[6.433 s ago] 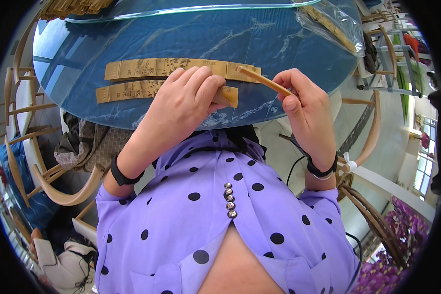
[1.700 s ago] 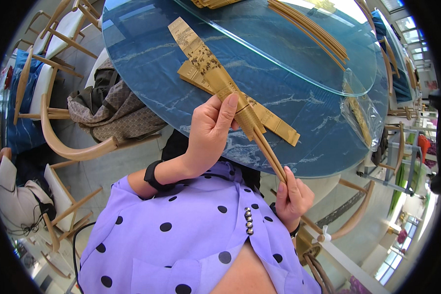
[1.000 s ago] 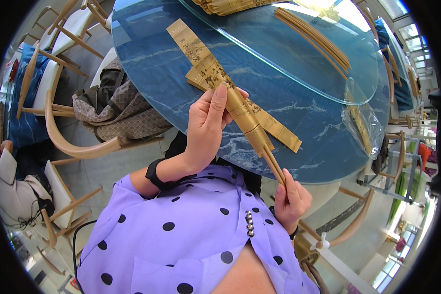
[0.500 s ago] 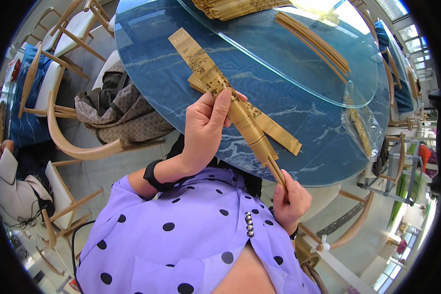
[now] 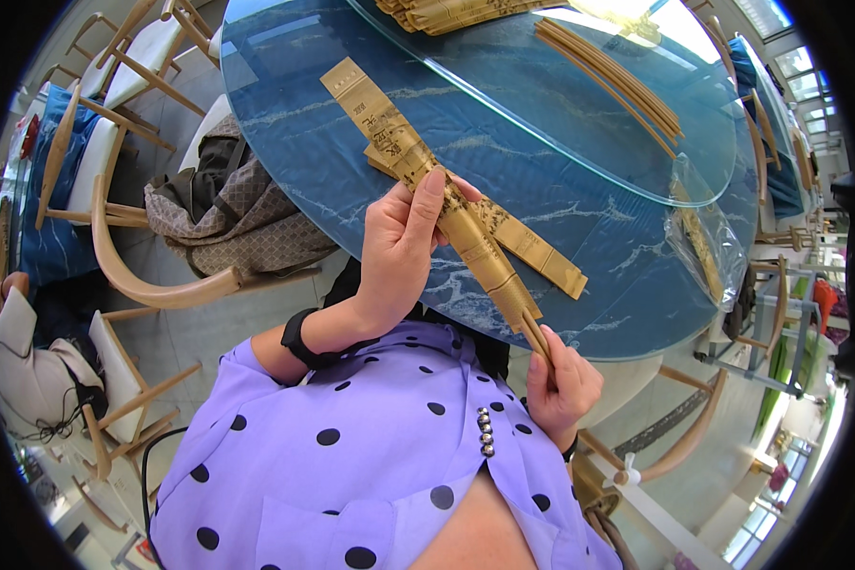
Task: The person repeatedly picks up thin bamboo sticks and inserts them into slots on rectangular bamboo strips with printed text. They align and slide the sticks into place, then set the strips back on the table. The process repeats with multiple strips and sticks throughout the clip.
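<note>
My left hand [image 5: 401, 245] is closed around a long gold paper chopstick sleeve [image 5: 484, 256] with dark printing, its thumb pressed flat on top. A second gold sleeve [image 5: 540, 255] crosses beneath it in the same grip. From the near end of the upper sleeve stick out wooden chopsticks [image 5: 536, 338], their other length hidden inside the paper. My right hand [image 5: 564, 388] pinches the protruding ends between thumb and fingers. Both hands are over the near edge of a round blue table [image 5: 313, 123].
A glass turntable [image 5: 503, 104] covers the table's far part. Loose chopsticks [image 5: 617, 87] lie on it, beside a pile of gold sleeves [image 5: 461, 13]. A clear plastic bag [image 5: 701, 242] is at the right edge. On the left stands a chair [image 5: 114, 256] next to a patterned bag [image 5: 247, 204].
Both hands keep their holds and have barely moved. The upper sleeve has shifted slightly, and a little less of the chopsticks shows between it and my right fingers.
</note>
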### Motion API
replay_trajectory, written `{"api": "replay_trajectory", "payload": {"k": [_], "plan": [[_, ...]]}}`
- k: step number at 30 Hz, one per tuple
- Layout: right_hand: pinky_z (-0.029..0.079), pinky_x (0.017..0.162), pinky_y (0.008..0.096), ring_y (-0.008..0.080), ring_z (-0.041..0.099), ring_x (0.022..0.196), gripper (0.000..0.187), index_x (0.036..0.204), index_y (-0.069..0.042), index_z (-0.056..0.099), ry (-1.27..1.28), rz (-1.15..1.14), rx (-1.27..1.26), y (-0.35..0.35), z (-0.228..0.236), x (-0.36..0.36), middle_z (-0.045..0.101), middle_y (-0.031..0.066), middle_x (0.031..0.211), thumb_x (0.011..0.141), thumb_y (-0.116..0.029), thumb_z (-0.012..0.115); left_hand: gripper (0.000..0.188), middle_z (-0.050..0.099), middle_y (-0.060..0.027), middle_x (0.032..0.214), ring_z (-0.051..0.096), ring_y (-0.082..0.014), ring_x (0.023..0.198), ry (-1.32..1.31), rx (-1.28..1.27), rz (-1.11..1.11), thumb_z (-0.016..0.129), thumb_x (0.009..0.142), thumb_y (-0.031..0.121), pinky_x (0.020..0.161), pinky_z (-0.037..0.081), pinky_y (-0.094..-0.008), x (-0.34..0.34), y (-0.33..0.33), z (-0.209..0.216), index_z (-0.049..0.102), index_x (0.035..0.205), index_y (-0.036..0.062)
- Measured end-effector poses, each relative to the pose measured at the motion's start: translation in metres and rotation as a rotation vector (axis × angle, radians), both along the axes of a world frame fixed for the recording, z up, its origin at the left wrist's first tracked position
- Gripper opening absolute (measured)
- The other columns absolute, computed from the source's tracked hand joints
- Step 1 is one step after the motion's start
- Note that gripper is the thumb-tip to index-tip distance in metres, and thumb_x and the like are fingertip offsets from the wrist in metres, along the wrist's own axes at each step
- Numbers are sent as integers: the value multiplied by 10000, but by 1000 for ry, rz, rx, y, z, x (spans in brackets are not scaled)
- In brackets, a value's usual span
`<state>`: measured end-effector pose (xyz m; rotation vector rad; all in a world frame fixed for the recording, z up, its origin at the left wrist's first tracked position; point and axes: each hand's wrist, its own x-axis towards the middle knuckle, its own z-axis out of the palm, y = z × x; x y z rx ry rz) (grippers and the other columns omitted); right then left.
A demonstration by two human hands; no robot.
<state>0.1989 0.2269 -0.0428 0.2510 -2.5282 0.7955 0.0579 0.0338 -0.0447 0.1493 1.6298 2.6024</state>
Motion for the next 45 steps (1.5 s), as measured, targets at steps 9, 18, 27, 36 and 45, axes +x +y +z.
{"api": "replay_trajectory", "payload": {"k": [9, 18, 27, 36, 45], "plan": [[389, 464, 330, 196, 491, 474, 278, 1150, 26, 720, 8, -9, -2, -2, -2, -3, 529, 54, 618, 899, -93, 736, 372, 616, 43, 790, 293, 14, 563, -12, -68, 4, 473, 1117, 320, 495, 227, -189, 4, 3, -5, 691, 1015, 37], [422, 496, 345, 230, 535, 522, 283, 1176, 15, 705, -75, -2, -57, -4, 2, -6, 574, 80, 675, 951, -157, 710, 388, 570, 58, 758, 279, 19, 548, 17, -15, 26, 465, 1118, 330, 483, 201, -192, -8, -5, 0, 685, 1007, 30], [458, 526, 357, 273, 613, 584, 173, 1034, -1, 668, -87, -13, -32, -4, -2, 0, 643, 114, 751, 996, -169, 654, 382, 421, 85, 688, 233, 7, 539, 17, -65, 59, 439, 1127, 329, 482, 174, -210, -10, -11, -3, 666, 1026, 40], [450, 515, 362, 279, 606, 578, 208, 1027, 25, 654, -84, -28, -13, -2, -4, 3, 636, 120, 748, 1012, -182, 631, 432, 565, 48, 763, 304, 6, 577, 8, 20, 20, 399, 1135, 345, 509, 251, -191, -8, -9, 2, 667, 1029, 23], [473, 540, 368, 294, 624, 607, 213, 1040, 21, 650, -95, -28, 11, -5, -3, 0, 647, 127, 772, 1011, -189, 639, 444, 411, 81, 630, 253, 7, 534, 33, -85, 33, 399, 1137, 338, 486, 194, -209, 0, -5, -3, 682, 1052, 6]]}}
